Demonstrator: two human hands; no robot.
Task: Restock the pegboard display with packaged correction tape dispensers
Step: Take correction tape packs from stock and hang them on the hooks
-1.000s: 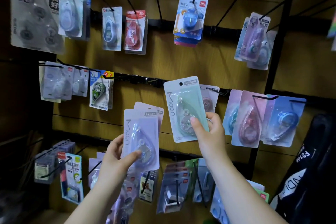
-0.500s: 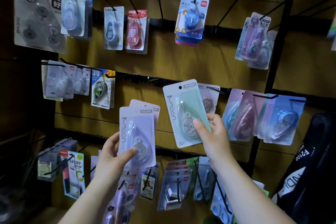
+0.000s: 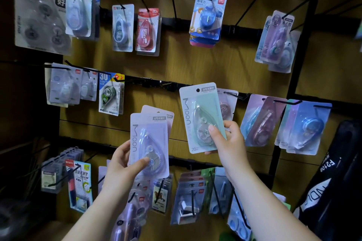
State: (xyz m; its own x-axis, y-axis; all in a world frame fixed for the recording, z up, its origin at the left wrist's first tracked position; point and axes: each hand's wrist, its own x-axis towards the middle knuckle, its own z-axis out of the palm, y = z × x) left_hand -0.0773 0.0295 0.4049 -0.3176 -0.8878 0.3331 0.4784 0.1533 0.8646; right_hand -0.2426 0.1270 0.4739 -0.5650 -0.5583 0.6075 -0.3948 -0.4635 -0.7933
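- lower centre of frame: left hand (image 3: 121, 164) gripping lilac pack (image 3: 148, 143) of correction tape, thumb pressed across the blister front, fingers curled behind the card's left edge.
- behind the lilac pack, offset up and to the right: second pack (image 3: 165, 113) with the same print, only its top and right edge showing; apparently in the same grip, contact itself hidden.
- centre right of frame: right hand (image 3: 229, 143) pinching mint pack (image 3: 201, 117) at its lower right corner, thumb on the front, fingers curled behind.
- mint pack held upright, top leaning slightly left, in front of the wooden pegboard (image 3: 176, 60); round hang hole at its top open, on no hook.
- just right of the mint pack and partly covered by it: clear pack (image 3: 228, 103) hanging on black hook (image 3: 242, 96).
- further right, same row: pink pack (image 3: 262, 121) and blue pack (image 3: 307, 127), overlapping, hanging on hooks of their own.
- upper row: red pack (image 3: 147, 31) left of centre; stack of blue-card packs (image 3: 208, 15) right of centre.
- middle row, left: pack with green wheel (image 3: 110, 94) on a hook.
- bottom row, below both hands: more hanging packs, dim, contents unclear.
- lower right corner: black bag (image 3: 337, 182) with white lettering.
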